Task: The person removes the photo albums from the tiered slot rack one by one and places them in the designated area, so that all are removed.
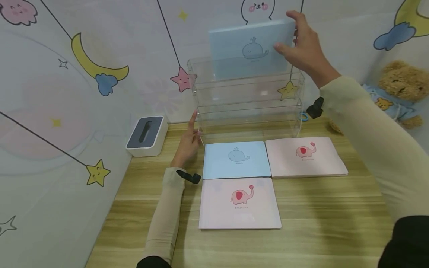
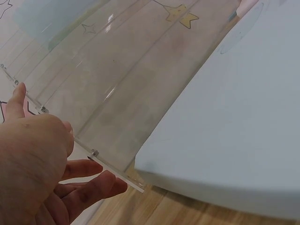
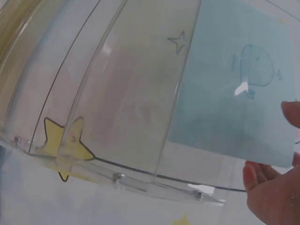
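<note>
At the top of a clear acrylic tiered rack [image 1: 248, 113], my right hand [image 1: 303, 46] holds a light blue book [image 1: 228, 48] with a whale drawing by its right end. Its thumb lies on the cover and the fingers are at the edge. The book's lower part shows through the rack's top tier. My left hand [image 1: 187, 147] touches the rack's left side panel, index finger stretched up along the edge [image 2: 18, 101]. Another whale book [image 1: 218, 160] lies flat before the rack, with an elephant book [image 1: 218, 212] below it and another pink elephant book [image 1: 285, 158] to its right.
A white box with a dark grey top [image 1: 147, 136] stands left of the rack. A teddy bear [image 1: 402, 89] sits at the right against the patterned wall sheet [image 1: 134, 22]. A small blue ring [image 1: 304, 117] is by the rack's right side. All stand on a wooden table [image 1: 321, 223].
</note>
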Motion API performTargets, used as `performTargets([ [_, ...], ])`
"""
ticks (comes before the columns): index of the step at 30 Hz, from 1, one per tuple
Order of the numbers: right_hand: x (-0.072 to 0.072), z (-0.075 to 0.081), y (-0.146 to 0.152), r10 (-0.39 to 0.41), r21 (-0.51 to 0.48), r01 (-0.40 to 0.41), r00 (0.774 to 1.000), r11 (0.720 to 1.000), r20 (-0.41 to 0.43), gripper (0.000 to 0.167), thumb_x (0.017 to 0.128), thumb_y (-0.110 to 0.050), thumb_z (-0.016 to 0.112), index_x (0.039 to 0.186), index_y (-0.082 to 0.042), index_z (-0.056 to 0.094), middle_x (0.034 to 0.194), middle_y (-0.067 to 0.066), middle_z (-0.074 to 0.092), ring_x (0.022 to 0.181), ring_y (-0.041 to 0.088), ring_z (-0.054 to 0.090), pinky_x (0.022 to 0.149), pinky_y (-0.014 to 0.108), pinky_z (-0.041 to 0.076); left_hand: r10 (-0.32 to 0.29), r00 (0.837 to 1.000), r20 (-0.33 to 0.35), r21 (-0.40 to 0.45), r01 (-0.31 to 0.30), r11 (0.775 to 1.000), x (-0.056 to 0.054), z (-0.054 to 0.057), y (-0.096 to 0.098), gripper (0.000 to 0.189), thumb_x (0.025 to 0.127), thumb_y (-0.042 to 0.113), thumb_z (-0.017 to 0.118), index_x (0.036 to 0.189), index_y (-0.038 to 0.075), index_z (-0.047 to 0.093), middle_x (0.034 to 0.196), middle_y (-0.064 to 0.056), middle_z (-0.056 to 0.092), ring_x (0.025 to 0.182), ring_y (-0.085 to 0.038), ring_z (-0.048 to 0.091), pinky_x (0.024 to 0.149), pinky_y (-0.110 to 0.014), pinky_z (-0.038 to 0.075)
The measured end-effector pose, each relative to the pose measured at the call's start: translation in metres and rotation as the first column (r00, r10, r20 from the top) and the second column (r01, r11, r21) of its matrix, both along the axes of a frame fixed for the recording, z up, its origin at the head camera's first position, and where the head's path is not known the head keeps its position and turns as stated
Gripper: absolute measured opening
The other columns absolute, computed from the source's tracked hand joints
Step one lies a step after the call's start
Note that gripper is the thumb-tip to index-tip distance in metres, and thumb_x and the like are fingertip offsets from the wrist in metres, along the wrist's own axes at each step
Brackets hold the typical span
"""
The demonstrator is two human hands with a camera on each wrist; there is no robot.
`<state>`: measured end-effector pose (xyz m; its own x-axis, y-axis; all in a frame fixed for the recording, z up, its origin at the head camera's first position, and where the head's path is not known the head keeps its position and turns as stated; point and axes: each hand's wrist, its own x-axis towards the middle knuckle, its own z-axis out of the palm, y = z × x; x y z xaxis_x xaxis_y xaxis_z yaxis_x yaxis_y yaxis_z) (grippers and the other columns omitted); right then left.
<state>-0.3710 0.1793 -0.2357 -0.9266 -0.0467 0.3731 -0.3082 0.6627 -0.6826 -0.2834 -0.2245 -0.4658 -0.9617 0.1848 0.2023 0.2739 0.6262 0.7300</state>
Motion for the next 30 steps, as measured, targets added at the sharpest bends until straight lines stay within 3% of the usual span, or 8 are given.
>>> performTargets([
  [10,-0.002,0.005,-0.007,-0.043,-0.029,0.042,0.999,0.999,-0.029,0.071,0.109,-0.033,0.061,0.169,-0.038,0.024,0.168,0.007,0.046,0.151,0.024,0.050,0.128,0.039,0.040,0.002,1.000,0.015,0.015,-0.002,1.000,0.000,0.002,0.000,0.086,0.115,0.014,0.048,0.165,0.064,-0.002,0.112,-0.017,0.066,0.090,-0.028,0.064,0.082,-0.042,0.056],
  [17,-0.010,0.011,-0.014,-0.042,-0.055,0.038,0.997,0.998,-0.070,0.055,0.108,-0.029,0.060,0.162,-0.031,0.047,0.166,0.002,0.049,0.152,0.019,0.052,0.127,0.033,0.041,0.005,1.000,-0.001,0.018,-0.005,1.000,0.001,0.000,-0.002,0.087,0.114,0.013,0.049,0.166,0.062,-0.001,0.113,-0.018,0.067,0.089,-0.028,0.065,0.082,-0.043,0.057],
  [26,-0.012,0.015,-0.016,-0.120,-0.075,0.120,0.993,0.990,0.002,0.044,0.110,-0.031,0.060,0.154,-0.025,0.060,0.165,-0.001,0.049,0.154,0.013,0.049,0.127,0.030,0.039,-0.014,1.000,-0.013,0.016,0.014,1.000,0.000,0.000,0.000,0.085,0.115,0.014,0.049,0.166,0.061,0.000,0.110,-0.017,0.067,0.088,-0.027,0.065,0.082,-0.043,0.057],
  [30,-0.010,0.016,-0.017,-0.150,-0.183,0.149,0.989,0.972,0.006,0.036,0.106,-0.025,0.069,0.142,-0.022,0.070,0.155,-0.005,0.062,0.147,0.010,0.058,0.124,0.027,0.042,-0.013,1.000,-0.013,0.011,0.013,1.000,-0.001,-0.001,0.001,0.086,0.114,0.014,0.049,0.166,0.060,-0.001,0.111,-0.018,0.068,0.088,-0.028,0.066,0.083,-0.045,0.057],
])
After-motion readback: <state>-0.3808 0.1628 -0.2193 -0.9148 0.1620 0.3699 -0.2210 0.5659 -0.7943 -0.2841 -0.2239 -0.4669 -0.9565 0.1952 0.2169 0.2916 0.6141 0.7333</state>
